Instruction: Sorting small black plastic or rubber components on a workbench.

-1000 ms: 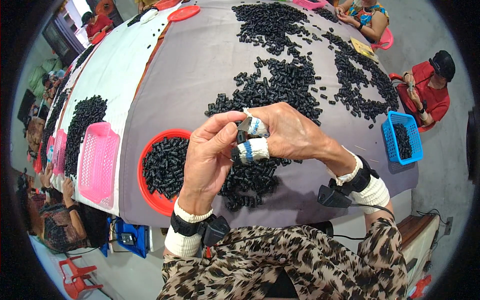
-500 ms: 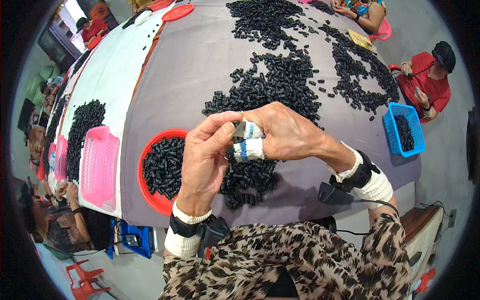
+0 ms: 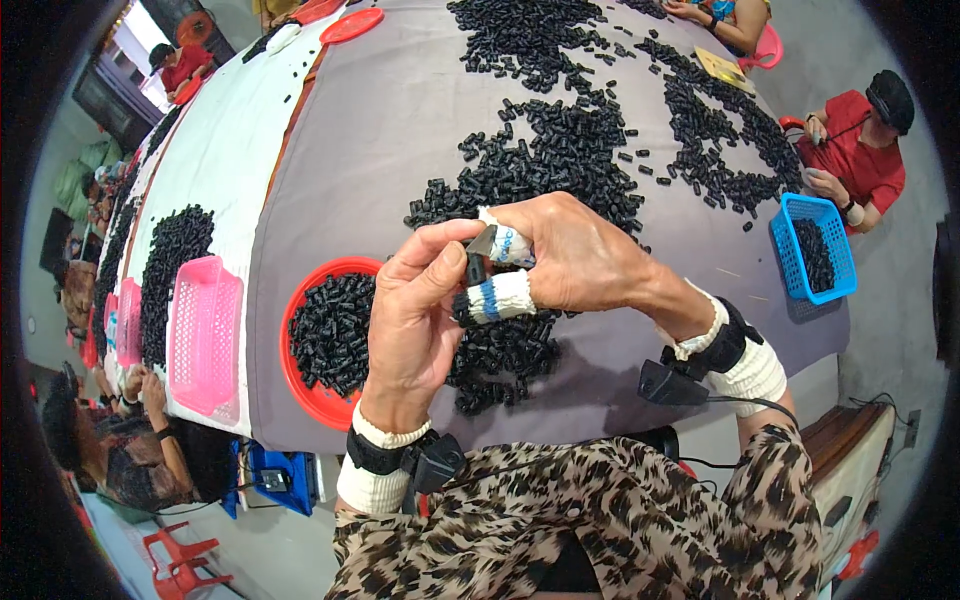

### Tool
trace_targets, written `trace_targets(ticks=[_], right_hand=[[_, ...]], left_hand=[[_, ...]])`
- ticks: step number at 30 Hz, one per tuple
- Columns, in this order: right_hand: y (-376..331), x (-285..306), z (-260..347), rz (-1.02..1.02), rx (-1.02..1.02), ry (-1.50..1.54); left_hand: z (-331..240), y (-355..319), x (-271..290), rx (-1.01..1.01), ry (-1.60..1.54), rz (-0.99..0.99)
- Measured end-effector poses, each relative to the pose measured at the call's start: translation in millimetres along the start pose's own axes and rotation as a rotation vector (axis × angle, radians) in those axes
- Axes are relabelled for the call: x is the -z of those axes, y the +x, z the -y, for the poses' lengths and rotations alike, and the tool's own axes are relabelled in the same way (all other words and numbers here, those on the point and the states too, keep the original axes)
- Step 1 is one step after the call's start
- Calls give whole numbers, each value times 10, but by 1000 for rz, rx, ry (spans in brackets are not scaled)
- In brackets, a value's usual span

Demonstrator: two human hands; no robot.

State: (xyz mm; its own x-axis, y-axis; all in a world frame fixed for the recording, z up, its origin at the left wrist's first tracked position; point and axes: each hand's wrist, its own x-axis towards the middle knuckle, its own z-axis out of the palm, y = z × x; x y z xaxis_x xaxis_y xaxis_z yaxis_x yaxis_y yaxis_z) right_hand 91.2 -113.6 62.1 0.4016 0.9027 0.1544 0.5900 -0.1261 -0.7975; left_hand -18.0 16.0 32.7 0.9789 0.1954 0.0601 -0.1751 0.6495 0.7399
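My left hand [image 3: 412,310] is closed, thumb and forefinger pinching a small black plastic part [image 3: 476,269] in front of my chest. My right hand [image 3: 570,250] meets it from the right, fingers curled, with white cloth covers [image 3: 505,297] banded in blue on thumb and finger. Between the fingertips shows a thin dark grey flat piece [image 3: 482,241], blade-like; it seems to sit in my right fingers, whose grip is partly hidden. Under both hands lies a big heap of similar black parts [image 3: 550,160]. Beside my left wrist stands a red round tray [image 3: 292,365] filled with such parts.
A pink basket [image 3: 205,335] stands at the left on white cloth, near another heap [image 3: 178,245]. A blue basket [image 3: 850,262] with black parts is at the right table edge. A person in red [image 3: 860,155] sits beyond it; other people work around the table. Cables run from my wrist straps.
My hands stay together in nearly the same place. The grey flat piece and the black part between the fingers show slightly more. The view has shifted a little.
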Motion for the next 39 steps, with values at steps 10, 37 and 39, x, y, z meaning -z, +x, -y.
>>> trace_targets(ticks=[10, 37, 39], right_hand=[[-1, -11, -36, 15, 14, -13], [27, -38, 65, -129, -1, 74], [16, -32, 66, -135, 11, 57]], left_hand=[[12, 4, 8, 0, 28, -25], [12, 26, 3, 1, -31, -103], [12, 35, -18, 13, -11, -110]])
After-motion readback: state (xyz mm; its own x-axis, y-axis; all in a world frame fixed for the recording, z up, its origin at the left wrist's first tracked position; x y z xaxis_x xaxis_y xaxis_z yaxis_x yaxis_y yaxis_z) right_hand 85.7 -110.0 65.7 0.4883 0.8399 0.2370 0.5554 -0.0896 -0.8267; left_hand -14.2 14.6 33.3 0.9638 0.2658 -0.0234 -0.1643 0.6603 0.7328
